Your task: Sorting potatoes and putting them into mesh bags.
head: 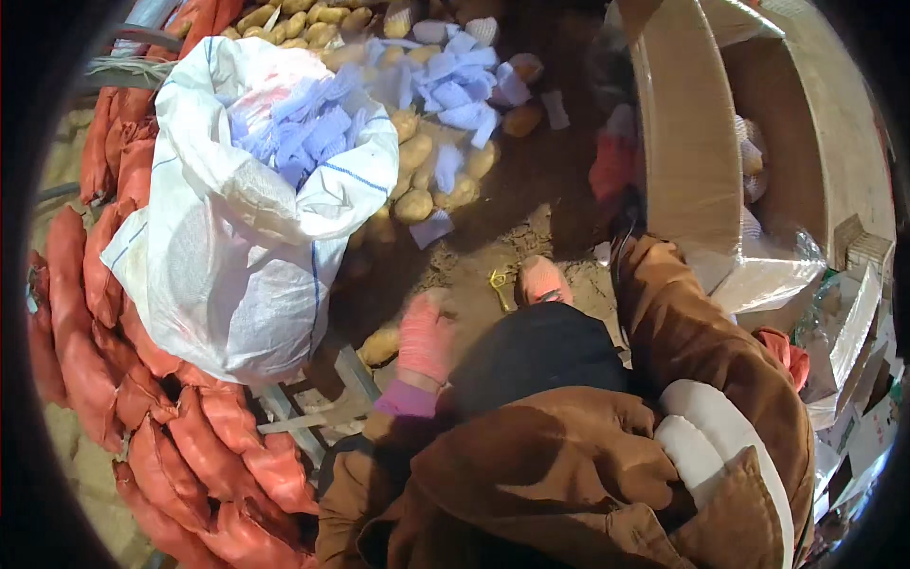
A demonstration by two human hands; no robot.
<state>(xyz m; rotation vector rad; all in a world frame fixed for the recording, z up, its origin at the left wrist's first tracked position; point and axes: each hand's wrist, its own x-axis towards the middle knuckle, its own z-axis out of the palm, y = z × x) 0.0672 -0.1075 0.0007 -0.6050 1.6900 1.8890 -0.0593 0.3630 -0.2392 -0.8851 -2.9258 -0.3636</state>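
Note:
My left hand (pixel 424 341), in a coral knit glove, hangs over the ground beside my dark-clad knee (pixel 540 352). Nothing shows in it, but its fingers are blurred and foreshortened. A single potato (pixel 379 346) lies just left of it. My right hand (pixel 613 167), also gloved, is in deep shadow along the left side of an open cardboard box (pixel 693 142). Something pale (pixel 622 121) shows at its fingertips, too dim to identify or to tell whether it is gripped. Ahead lie loose potatoes (pixel 416 156) with lilac foam net sleeves (pixel 455 85) scattered over them.
A white woven sack (pixel 242 284) stands at left, its mouth full of lilac sleeves (pixel 306 128). Filled red mesh bags (pixel 170 462) are stacked around it. Net-sleeved potatoes (pixel 751 160) lie inside the box. A coral shoe toe (pixel 544 279) and yellow string (pixel 500 288) show on the soil.

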